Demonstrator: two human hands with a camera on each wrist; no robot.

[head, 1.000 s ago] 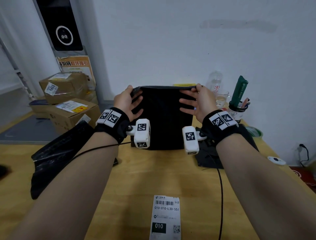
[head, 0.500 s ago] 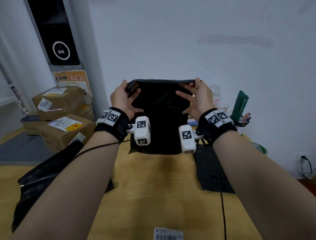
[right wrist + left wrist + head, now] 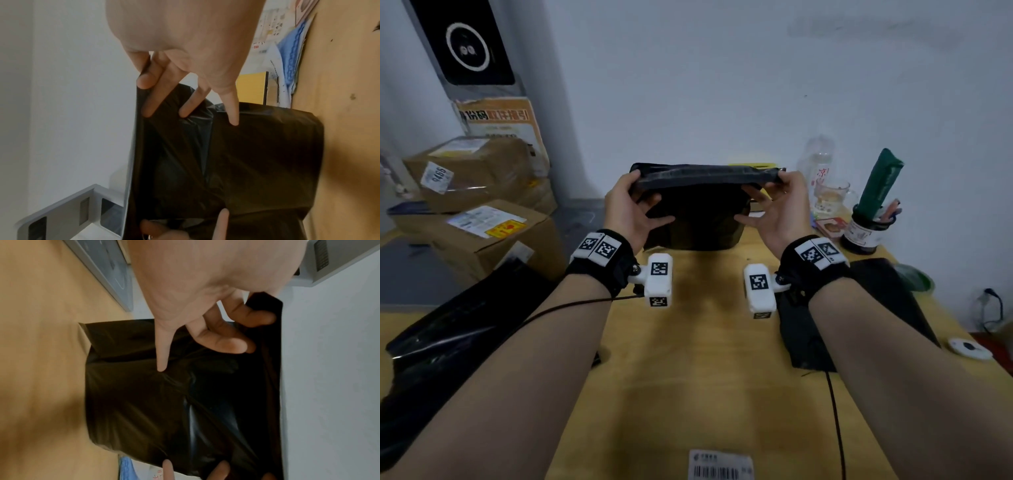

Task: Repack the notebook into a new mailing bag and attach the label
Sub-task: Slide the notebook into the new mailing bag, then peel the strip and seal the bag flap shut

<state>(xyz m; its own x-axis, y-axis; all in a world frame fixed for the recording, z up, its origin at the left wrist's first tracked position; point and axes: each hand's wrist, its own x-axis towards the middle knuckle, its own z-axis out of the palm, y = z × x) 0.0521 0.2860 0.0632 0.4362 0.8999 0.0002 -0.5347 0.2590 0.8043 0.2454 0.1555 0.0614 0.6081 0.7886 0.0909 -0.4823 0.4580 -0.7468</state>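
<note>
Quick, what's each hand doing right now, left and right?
Left hand: grips the black mailing bag at its top left corner.
Right hand: grips its top right corner.

A pale, bare wall [image 3: 722, 85] rises behind a yellow wooden table [image 3: 705, 359] in dim, even light. At left, taped cardboard boxes [image 3: 482, 205] sit stacked beside an orange poster [image 3: 498, 120] and a black panel [image 3: 465, 44] bearing a white ring. A plug [image 3: 991, 294] sits low at right.

Cardboard boxes [image 3: 482, 233] sit left; a clear bottle [image 3: 819, 161] and glass mug [image 3: 831, 198] stand far right.
</note>
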